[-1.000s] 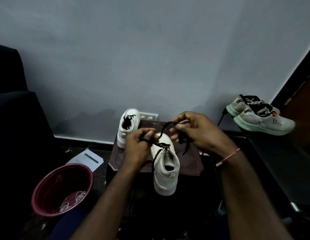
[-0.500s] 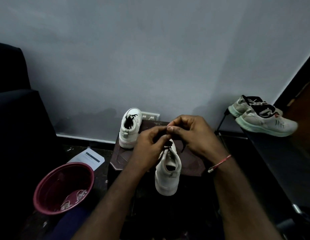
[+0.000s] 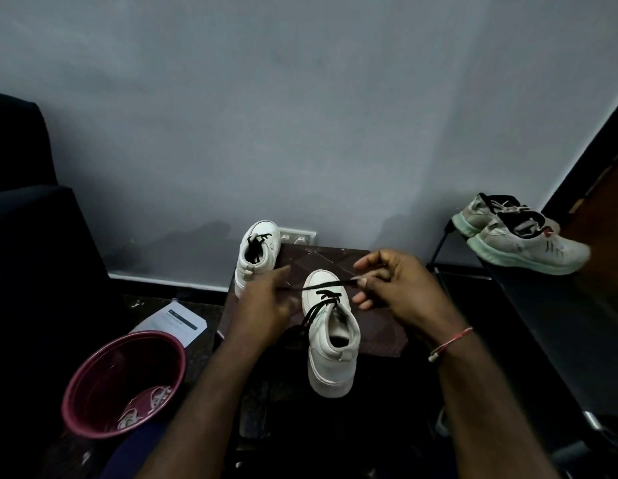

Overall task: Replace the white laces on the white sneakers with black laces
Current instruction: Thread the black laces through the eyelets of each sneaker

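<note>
The right hand pinches a flat black lace taut over the white high-top sneaker — the grip of the left hand is hidden, I cannot tell.

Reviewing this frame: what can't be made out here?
Head view only.
Left hand: motion-blurred, so its grip on the black lace is unclear.
Paper: print too small to read.
Red bucket: dim light; the white contents cannot be identified.
Far sneaker: foreshortened, lacing mostly unseen.
</note>
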Available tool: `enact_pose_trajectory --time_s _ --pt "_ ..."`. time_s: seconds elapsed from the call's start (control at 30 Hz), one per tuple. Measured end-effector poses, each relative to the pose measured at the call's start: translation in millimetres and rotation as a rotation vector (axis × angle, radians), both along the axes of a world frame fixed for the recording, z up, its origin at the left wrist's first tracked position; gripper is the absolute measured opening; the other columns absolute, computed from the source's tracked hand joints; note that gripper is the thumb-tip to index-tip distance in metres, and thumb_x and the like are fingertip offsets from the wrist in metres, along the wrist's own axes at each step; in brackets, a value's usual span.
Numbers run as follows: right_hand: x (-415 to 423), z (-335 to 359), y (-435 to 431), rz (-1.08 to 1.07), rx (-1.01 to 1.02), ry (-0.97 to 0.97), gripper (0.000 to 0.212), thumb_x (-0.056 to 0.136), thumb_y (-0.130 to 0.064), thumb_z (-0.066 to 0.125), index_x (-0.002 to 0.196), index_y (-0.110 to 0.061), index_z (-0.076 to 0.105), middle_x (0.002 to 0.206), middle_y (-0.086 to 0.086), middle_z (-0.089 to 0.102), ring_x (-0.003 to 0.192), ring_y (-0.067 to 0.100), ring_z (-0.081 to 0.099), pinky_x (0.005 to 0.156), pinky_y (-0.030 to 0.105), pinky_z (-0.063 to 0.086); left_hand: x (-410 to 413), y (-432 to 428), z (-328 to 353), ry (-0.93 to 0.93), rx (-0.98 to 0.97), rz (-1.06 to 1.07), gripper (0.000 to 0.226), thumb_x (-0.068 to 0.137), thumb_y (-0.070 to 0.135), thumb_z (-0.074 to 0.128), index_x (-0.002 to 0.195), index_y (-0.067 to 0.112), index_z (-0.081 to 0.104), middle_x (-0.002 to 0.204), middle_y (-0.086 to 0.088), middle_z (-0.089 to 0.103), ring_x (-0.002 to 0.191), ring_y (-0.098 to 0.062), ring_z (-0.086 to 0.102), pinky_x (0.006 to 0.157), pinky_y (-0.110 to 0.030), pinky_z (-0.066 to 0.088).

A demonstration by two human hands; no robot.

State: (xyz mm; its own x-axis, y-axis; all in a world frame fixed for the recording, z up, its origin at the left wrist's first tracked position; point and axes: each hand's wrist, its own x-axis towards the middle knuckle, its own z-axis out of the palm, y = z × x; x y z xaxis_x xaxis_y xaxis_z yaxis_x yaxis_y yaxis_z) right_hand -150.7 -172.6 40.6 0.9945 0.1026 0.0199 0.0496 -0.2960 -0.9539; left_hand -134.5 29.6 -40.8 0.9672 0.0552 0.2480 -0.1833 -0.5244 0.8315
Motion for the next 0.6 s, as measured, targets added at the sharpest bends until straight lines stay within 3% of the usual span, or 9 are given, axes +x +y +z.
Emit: enact_pose_trajectory --time_s 0.07,0.17,0.27,0.33,0.43,0.6 --pt "-1 0 2 0.017 -0.012 0.026 0.018 0.084 0.013 0.062 0.086 -0.004 0.056 0.06 0.013 0.061 0.045 0.016 0.061 0.045 0.025 0.053 -15 -16 14 -0.083 0.06 -0.297 0.073 0.074 0.02 0.079 0.139 0.016 0.047 0.138 0.003 0.05 0.128 -0.005 0.045 0.109 -0.024 0.034" --pt "-1 -1 5 0.029 -0.158 -0.059 0.019 0.077 0.006 0.073 0.073 -0.007 0.061 0.054 0.009 0.062 0.044 0.014 0.059 0.044 0.024 0.047 -29 -42 34 -0.04 -0.264 -0.465 0.058 0.079 0.032 0.071 0.133 0.016 0.055 0.126 0.004 0.064 0.117 -0.006 0.058 0.099 -0.024 0.046" --pt "-1 0 4 0.045 -0.174 -0.115 0.01 0.08 0.002 0.071 0.074 -0.006 0.069 0.061 0.008 0.067 0.05 0.009 0.06 0.05 0.022 0.048 -24 -46 36 0.057 -0.489 -0.367 0.017 0.09 0.018 0.066 0.105 0.015 0.072 0.097 -0.006 0.075 0.094 -0.016 0.07 0.084 -0.03 0.053" --pt "-1 -3 5 0.096 -0.146 -0.087 0.008 0.085 0.004 0.065 0.085 -0.001 0.071 0.067 0.009 0.069 0.056 0.01 0.063 0.056 0.022 0.053 -23 -44 33 0.115 -0.56 -0.32 0.012 0.089 0.012 0.065 0.093 0.005 0.074 0.083 -0.011 0.074 0.08 -0.018 0.071 0.075 -0.029 0.054" --pt "0 -11 6 0.136 -0.037 -0.019 0.02 0.091 0.012 0.052 0.093 -0.001 0.067 0.068 0.009 0.067 0.06 0.012 0.064 0.059 0.023 0.055 -23 -46 29 0.167 -0.609 -0.262 0.01 0.088 0.004 0.063 0.082 -0.001 0.069 0.055 0.004 0.065 0.046 0.003 0.054 0.049 -0.009 0.04" --pt "8 -33 7 -0.034 -0.048 -0.051 0.013 0.085 0.003 0.066 0.087 -0.009 0.066 0.075 0.016 0.07 0.063 0.021 0.066 0.064 0.032 0.057 -12 -48 12 0.112 -0.473 -0.122 0.018 0.086 0.01 0.069 0.069 0.016 0.07 0.059 0.005 0.067 0.052 0.001 0.058 0.053 -0.016 0.043"
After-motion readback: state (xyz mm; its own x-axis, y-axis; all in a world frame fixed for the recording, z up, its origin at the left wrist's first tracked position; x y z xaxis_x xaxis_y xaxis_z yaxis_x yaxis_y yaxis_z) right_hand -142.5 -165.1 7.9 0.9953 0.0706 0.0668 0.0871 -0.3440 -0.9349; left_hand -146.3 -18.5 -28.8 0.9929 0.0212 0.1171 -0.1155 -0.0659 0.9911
